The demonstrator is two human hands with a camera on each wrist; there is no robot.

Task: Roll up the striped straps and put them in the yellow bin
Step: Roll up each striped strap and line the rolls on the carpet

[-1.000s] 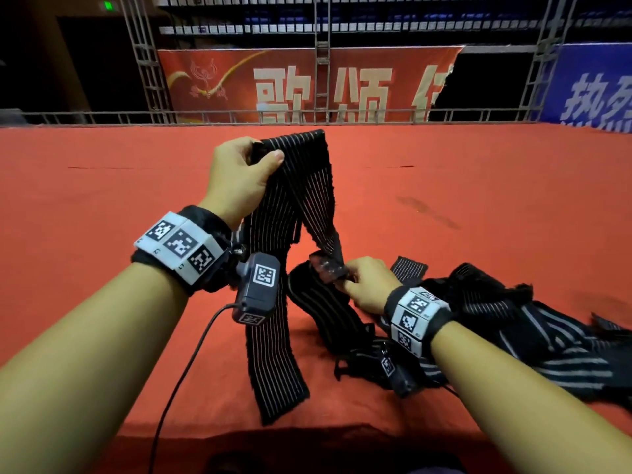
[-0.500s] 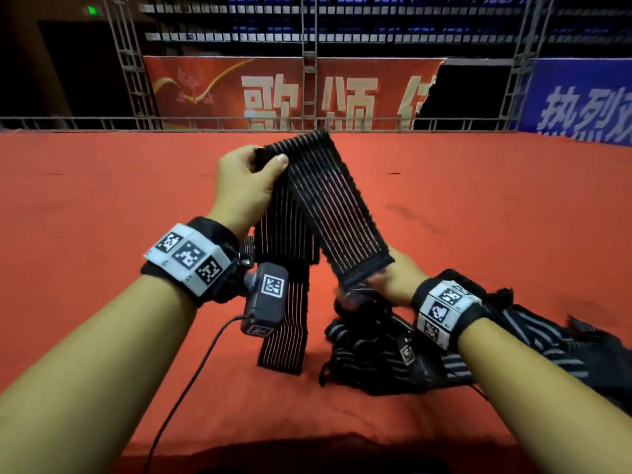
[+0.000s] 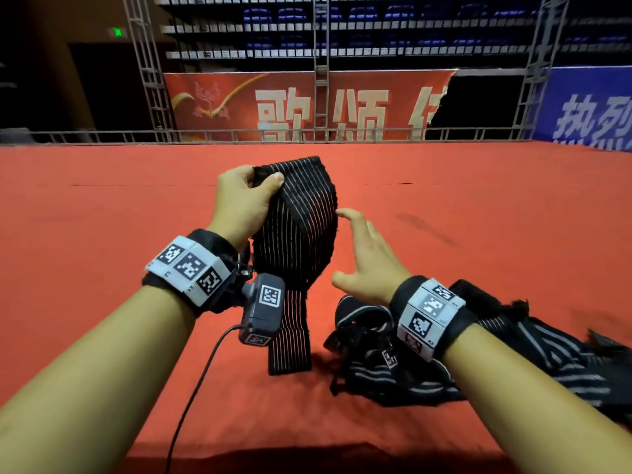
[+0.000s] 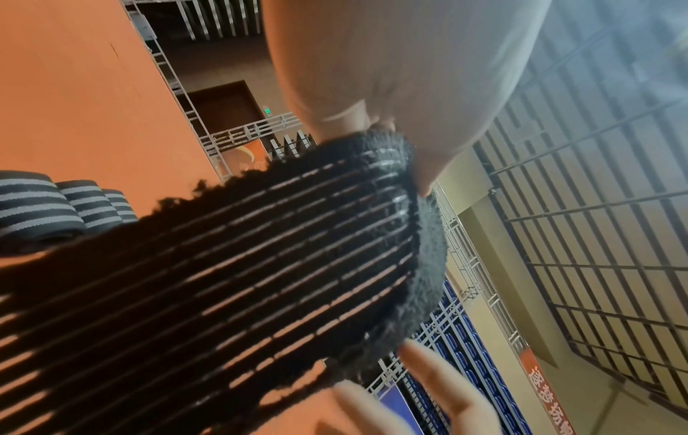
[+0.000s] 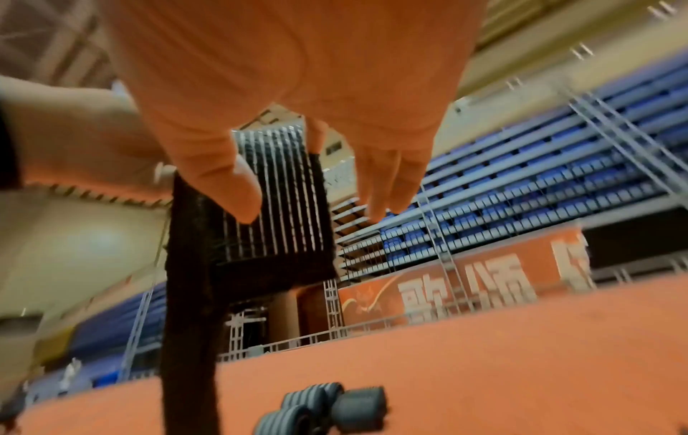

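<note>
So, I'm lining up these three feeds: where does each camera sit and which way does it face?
Head: worn on the head, facing forward and down at the red table; both forearms, left hand and right hand show.
Left wrist: looks along the left hand pinching the strap.
Right wrist: looks along the open right hand toward the strap.
All three share the strap; both wrist views share the rolls.

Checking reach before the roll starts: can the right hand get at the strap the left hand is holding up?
Probably yes. The right hand hovers open just beside the striped strap that the left hand pinches at its top end, and nothing lies between its fingers and the cloth.
</note>
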